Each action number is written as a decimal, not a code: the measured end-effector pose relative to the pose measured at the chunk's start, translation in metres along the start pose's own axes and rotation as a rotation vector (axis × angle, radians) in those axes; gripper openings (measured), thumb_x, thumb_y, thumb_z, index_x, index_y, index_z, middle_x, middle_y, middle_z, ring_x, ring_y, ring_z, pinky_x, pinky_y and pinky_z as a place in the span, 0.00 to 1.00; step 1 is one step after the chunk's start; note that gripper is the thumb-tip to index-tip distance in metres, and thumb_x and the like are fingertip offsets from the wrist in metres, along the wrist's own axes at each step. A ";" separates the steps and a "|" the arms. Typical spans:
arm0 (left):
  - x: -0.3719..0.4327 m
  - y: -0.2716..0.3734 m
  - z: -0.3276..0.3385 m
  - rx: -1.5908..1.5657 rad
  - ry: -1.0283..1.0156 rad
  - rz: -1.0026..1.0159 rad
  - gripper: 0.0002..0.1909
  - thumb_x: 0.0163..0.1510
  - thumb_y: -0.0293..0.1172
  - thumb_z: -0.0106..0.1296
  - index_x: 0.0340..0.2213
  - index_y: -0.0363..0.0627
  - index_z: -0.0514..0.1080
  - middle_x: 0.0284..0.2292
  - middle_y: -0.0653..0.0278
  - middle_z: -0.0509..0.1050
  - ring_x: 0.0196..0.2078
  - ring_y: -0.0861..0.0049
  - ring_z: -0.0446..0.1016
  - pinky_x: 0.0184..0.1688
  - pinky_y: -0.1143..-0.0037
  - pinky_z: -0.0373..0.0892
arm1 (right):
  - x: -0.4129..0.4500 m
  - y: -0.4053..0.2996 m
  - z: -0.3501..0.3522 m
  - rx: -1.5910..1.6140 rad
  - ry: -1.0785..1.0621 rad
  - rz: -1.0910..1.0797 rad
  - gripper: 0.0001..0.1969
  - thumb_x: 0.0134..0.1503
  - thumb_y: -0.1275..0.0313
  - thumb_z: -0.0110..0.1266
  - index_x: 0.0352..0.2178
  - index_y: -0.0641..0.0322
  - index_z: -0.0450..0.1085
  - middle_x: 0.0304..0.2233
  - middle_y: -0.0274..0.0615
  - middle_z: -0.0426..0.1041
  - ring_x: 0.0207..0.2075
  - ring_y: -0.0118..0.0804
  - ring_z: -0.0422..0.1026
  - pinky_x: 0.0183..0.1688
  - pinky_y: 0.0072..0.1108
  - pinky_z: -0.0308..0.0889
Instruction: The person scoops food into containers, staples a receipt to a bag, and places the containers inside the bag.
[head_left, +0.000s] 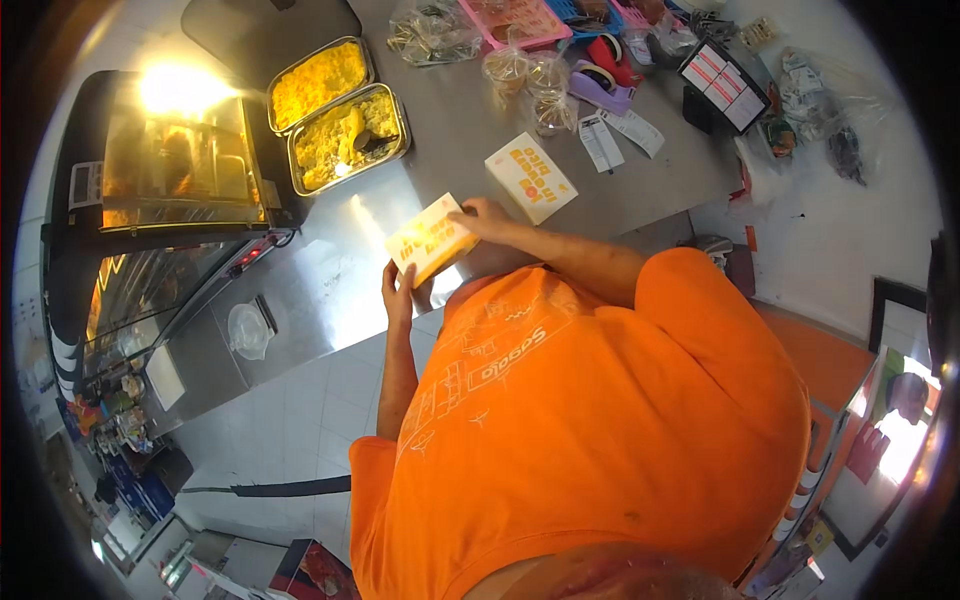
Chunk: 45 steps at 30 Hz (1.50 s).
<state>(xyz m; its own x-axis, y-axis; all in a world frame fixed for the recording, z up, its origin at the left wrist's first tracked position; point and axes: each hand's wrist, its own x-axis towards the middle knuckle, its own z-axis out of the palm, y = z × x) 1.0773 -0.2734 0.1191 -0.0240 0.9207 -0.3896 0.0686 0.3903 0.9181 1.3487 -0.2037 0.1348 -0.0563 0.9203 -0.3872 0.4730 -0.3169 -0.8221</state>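
Both my hands hold a small white and yellow cardboard food box (433, 238), tilted above the steel counter near its front edge. My left hand (400, 289) grips its lower left end, the thumb on the printed face. At the upper right end, my right hand (484, 220) has its fingers over the edge. The box looks closed, and its underside is hidden. A similar printed box (531, 178) lies flat on the counter, just beyond my right forearm. Farther off to the left stand two metal trays, one of yellow rice (319, 84), the other of paler yellow rice (330, 154) with a serving spoon in it.
A lit glass food warmer (180, 165) stands at the left. Toward the back right are tied plastic bags of cups (551, 97), a purple tape dispenser (600, 90), paper receipts (600, 142) and a tablet on a stand (724, 86). A clear plastic container (250, 330) lies front left.
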 end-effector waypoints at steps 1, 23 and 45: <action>-0.003 0.005 -0.004 -0.118 -0.022 -0.064 0.31 0.62 0.46 0.49 0.61 0.42 0.60 0.55 0.59 0.67 0.59 0.69 0.64 0.62 0.66 0.59 | 0.001 -0.001 -0.003 0.002 -0.001 0.000 0.26 0.56 0.54 0.58 0.43 0.71 0.74 0.40 0.56 0.78 0.42 0.49 0.77 0.47 0.31 0.70; -0.006 0.028 -0.031 -0.249 -0.295 -0.389 0.24 0.64 0.43 0.45 0.55 0.39 0.67 0.51 0.64 0.72 0.56 0.74 0.68 0.62 0.68 0.59 | 0.022 0.039 0.038 0.408 0.075 -0.086 0.16 0.60 0.65 0.54 0.42 0.67 0.74 0.36 0.47 0.78 0.38 0.38 0.76 0.41 0.29 0.71; 0.024 -0.015 -0.016 -0.298 -0.288 -0.544 0.18 0.66 0.36 0.44 0.50 0.34 0.67 0.48 0.59 0.74 0.52 0.67 0.72 0.53 0.67 0.69 | 0.012 0.058 0.008 0.066 -0.138 0.036 0.19 0.61 0.60 0.49 0.49 0.60 0.68 0.46 0.52 0.75 0.48 0.50 0.73 0.49 0.38 0.67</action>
<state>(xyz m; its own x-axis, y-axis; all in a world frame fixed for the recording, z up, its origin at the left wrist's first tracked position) 1.0593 -0.2569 0.0968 0.2919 0.5713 -0.7671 -0.1564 0.8197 0.5510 1.3684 -0.2131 0.0794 -0.1623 0.8692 -0.4670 0.4179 -0.3681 -0.8306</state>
